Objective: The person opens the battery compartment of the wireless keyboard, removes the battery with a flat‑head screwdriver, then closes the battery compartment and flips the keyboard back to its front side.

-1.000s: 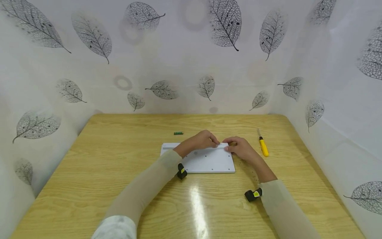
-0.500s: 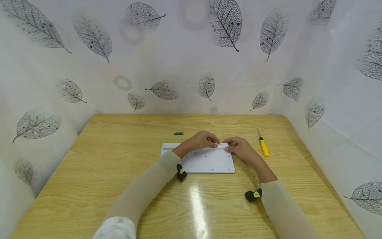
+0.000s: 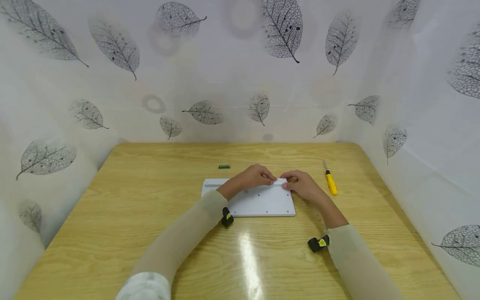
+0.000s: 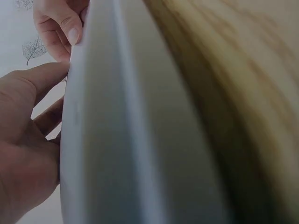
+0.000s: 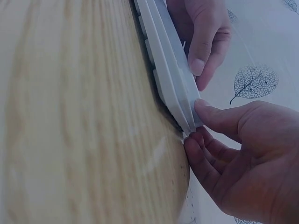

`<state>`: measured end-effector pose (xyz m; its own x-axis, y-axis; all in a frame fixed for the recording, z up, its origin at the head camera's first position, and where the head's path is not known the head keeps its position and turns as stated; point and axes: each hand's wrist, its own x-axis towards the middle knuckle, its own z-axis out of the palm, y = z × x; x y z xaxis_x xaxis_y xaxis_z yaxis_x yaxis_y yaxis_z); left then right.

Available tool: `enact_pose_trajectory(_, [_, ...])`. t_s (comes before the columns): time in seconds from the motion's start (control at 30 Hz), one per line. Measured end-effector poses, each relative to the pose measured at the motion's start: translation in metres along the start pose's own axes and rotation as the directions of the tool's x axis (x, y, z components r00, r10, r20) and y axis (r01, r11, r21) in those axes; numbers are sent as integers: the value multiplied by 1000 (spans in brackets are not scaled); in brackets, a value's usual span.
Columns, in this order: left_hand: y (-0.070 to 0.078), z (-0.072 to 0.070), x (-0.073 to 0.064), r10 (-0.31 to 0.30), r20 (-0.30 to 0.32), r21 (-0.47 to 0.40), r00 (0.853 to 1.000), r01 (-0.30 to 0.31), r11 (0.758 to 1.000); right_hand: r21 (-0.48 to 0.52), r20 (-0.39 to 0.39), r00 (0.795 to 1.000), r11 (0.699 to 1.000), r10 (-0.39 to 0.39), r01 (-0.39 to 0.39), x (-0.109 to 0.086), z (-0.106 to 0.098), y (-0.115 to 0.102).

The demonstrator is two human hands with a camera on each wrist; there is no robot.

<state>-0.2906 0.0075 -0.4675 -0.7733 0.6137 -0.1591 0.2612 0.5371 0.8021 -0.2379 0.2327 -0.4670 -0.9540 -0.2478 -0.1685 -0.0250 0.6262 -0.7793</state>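
Note:
A white keyboard (image 3: pixel 261 204) lies with its underside up, small dark dots across its back and a raised ridge along its far edge. Its keys show beneath it in the right wrist view. My left hand (image 3: pixel 256 176) reaches over it and pinches the ridge near the right end. At the far right corner my right hand (image 3: pixel 303 186) grips the keyboard, thumb on the near side of the ridge and fingers beyond it. In the left wrist view the left thumb (image 4: pixel 51 77) touches the ridge's edge, with the other fingertips hidden behind it.
A small green battery (image 3: pixel 224 166) lies behind the keyboard. To the right is a screwdriver (image 3: pixel 331 183) with a yellow handle. Dark specks are scattered on the wooden table (image 3: pixel 150 175) beside the right wrist. Leaf-patterned cloth (image 3: pixel 225 75) hangs around the table.
The left fingertips draw slightly left, baring a thin dark slit in the ridge, then come back right toward the right hand. The right hand keeps its place at the corner.

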Motion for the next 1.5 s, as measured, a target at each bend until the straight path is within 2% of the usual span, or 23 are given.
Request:
enact_pose_trajectory(0.17, [2, -1, 1, 6, 14, 25, 1000, -6, 1000, 3, -1, 1000, 1000, -16, 16, 1, -1, 0])
enact_pose_trajectory(0.37, [1, -3, -1, 14, 25, -1, 1000, -14, 1000, 43, 7, 1000, 999, 1, -1, 0, -1, 0])
enact_pose_trajectory(0.63, [-1, -4, 0, 32, 27, -9, 999, -32, 999, 33, 7, 1000, 999, 3, -3, -1, -2, -2])
enact_pose_trajectory(1.03, [10, 5, 6, -14, 36, 39, 999, 12, 999, -33, -12, 1000, 999, -24, 24, -8, -7, 3])
enact_pose_trajectory(1.3, [17, 12, 12, -16, 31, 85, 999, 14, 996, -4, -18, 999, 999, 33, -33, -19, -11, 3])
enact_pose_trajectory(1.5, [23, 17, 17, -1, 34, 131, 999, -3, 991, 79, 16, 999, 996, 41, -42, -32, -11, 6])
